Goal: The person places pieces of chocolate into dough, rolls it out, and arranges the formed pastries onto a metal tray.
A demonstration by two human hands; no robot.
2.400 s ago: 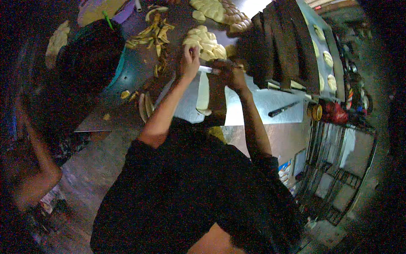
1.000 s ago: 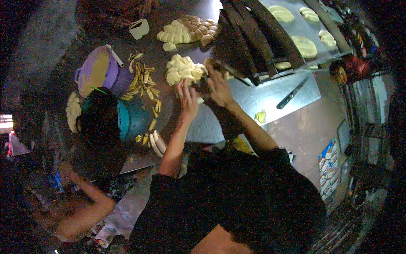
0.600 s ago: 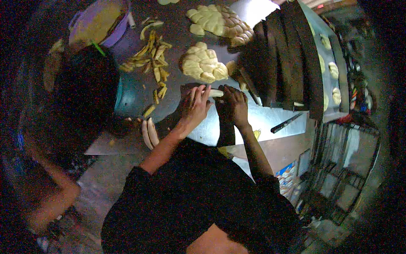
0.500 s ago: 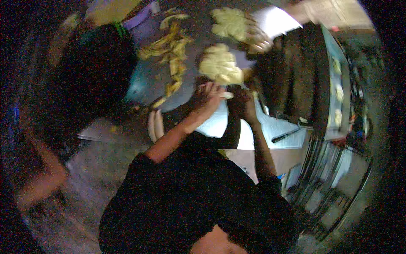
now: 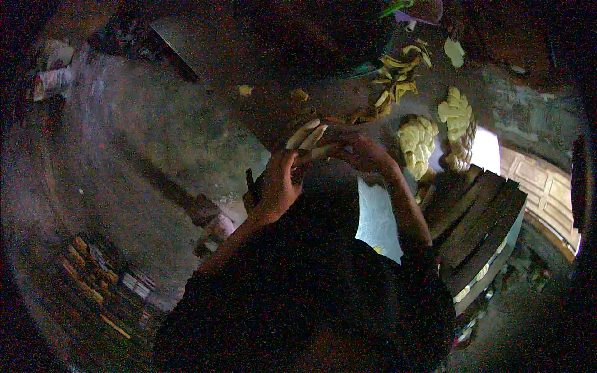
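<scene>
In front of my chest, my left hand [image 5: 280, 183] is raised, its fingers curled about several pale, long pieces that look like peeled bananas [image 5: 303, 134]. From the other side my right hand [image 5: 368, 153] meets them, its bent fingers at the end of the lowest piece. Dim light partly hides the fingertips. A small dark object [image 5: 250, 180] shows beside my left hand. Right of my right hand lies a heap of peeled bananas [image 5: 418, 144], with a second heap [image 5: 457, 118] beyond it. Yellow-brown peels [image 5: 398, 78] are strewn past my hands.
White sheets [image 5: 377, 217] lie by my right forearm. A dark slatted stack [image 5: 479, 217] stands at the right, near a pale wooden panel [image 5: 541, 186]. Bare floor [image 5: 168, 143] stretches to the left; a slatted pile [image 5: 93, 273] is at lower left.
My view has swung left, so the heaps and peels appear farther right. My hands have come away from the near heap, and my left hand now holds pale pieces up.
</scene>
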